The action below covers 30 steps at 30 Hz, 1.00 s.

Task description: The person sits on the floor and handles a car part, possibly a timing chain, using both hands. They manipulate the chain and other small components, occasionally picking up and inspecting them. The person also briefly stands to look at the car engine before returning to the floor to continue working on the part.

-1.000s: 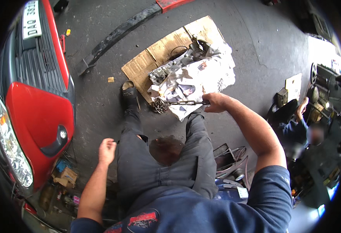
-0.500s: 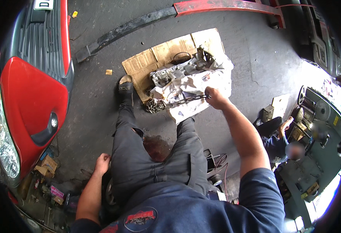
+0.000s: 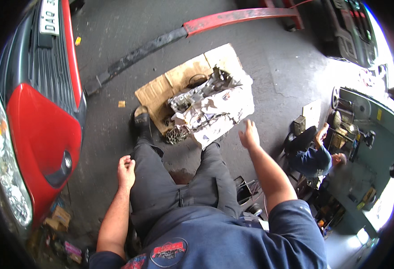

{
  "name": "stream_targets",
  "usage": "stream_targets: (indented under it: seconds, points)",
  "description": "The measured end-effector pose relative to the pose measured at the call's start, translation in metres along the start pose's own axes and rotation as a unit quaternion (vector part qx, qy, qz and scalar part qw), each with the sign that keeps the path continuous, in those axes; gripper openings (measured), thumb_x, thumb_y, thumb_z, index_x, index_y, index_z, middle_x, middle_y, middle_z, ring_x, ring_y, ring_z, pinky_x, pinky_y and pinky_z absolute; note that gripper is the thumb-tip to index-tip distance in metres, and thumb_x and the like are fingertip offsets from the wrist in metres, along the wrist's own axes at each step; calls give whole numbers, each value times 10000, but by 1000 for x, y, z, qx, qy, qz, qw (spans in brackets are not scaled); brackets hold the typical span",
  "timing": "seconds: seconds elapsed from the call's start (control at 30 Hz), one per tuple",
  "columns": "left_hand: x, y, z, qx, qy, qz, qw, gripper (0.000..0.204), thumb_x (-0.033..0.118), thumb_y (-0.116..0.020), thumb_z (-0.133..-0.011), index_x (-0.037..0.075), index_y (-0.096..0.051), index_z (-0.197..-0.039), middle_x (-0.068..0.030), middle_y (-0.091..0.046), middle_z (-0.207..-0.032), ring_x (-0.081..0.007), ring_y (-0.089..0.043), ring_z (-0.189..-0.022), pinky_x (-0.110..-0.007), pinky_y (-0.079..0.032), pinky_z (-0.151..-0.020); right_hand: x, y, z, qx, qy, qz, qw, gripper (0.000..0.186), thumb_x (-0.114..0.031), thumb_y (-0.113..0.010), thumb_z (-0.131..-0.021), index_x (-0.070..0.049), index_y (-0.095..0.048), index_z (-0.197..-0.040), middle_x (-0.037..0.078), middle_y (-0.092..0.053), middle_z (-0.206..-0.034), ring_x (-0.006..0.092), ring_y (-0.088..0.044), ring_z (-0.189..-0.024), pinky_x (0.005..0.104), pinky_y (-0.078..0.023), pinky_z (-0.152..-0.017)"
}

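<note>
A greasy grey metal casing (image 3: 199,95), like a gearbox or engine part, lies on flattened cardboard (image 3: 154,94) ahead of me. Crumpled white sheeting (image 3: 219,107) covers its near side. A heap of metal chain (image 3: 177,134) sits at its near left corner; where its loose end lies on the sheeting is hard to make out. My right hand (image 3: 250,134) is in the air just right of the sheeting, fingers extended, holding nothing. By my left thigh hangs my left hand (image 3: 126,172), empty, its fingers loosely curled and apart.
A red car front (image 3: 44,139) stands close on my left. A long black and red steel arm (image 3: 161,42) crosses the floor beyond the cardboard. At right, another person (image 3: 311,159) sits beside a cluttered bench. Another vehicle (image 3: 349,36) is at far right.
My right hand has let go of the chain it held stretched over the sheeting and moved clear, fingers opening. My left hand has risen alongside my thigh. The view has shifted.
</note>
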<state>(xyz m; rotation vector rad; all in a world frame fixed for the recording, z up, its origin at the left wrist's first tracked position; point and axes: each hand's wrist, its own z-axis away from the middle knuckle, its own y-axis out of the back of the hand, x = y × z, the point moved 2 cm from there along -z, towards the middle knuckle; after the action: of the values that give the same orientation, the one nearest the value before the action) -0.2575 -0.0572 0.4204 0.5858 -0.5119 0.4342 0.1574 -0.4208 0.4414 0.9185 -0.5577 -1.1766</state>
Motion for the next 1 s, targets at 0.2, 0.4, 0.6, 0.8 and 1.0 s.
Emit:
stream_targets:
  seconds: [0.2, 0.4, 0.6, 0.8, 1.0]
  points:
    - [-24, 107, -85, -82, -98, -208, 970, 399, 314, -710, -878, -8, -629, -1099, -187, -687, -1025, -308, -658, -989, -397, -508, -885, 23, 31, 211, -34, -239, -24, 970, 483, -224, -727, -827, -48, -509, -1221, 250, -552, -1170, 414, -585, -1101, 467, -509, -931]
    - [28, 202, -137, -264, -50, -392, 880, 333, 304, -673, -894, -28, -696, -910, -185, -725, -918, -282, -688, -915, -414, -525, -839, -30, 33, 360, -143, -328, -132, 925, 611, -516, -646, -863, -12, -634, -1207, 239, -660, -1183, 380, -620, -1135, 443, -499, -987]
    - [137, 168, -149, -338, -37, -355, 871, 299, 267, -674, -896, -14, -715, -992, -56, -680, -822, -163, -605, -663, -352, -516, -630, -69, 19, 429, -23, -374, -294, 879, 559, -550, -625, -869, -52, -703, -1114, 184, -704, -1111, 325, -655, -1087, 412, -513, -950]
    - [227, 69, -88, -446, -177, -334, 811, 296, 189, -652, -861, -5, -702, -1079, -63, -703, -951, -159, -613, -809, -302, -501, -771, -89, -33, 500, 36, -415, -401, 816, 547, -541, -646, -862, -53, -715, -1100, 166, -722, -1070, 302, -679, -1044, 392, -526, -918]
    - [234, 38, -5, -506, -234, -297, 775, 241, 111, -619, -830, -5, -698, -1026, -78, -698, -980, -168, -619, -880, -297, -490, -823, -117, -153, 575, -11, -450, -389, 804, 598, -585, -601, -866, -51, -726, -1105, 188, -710, -1095, 335, -660, -1089, 409, -512, -943]
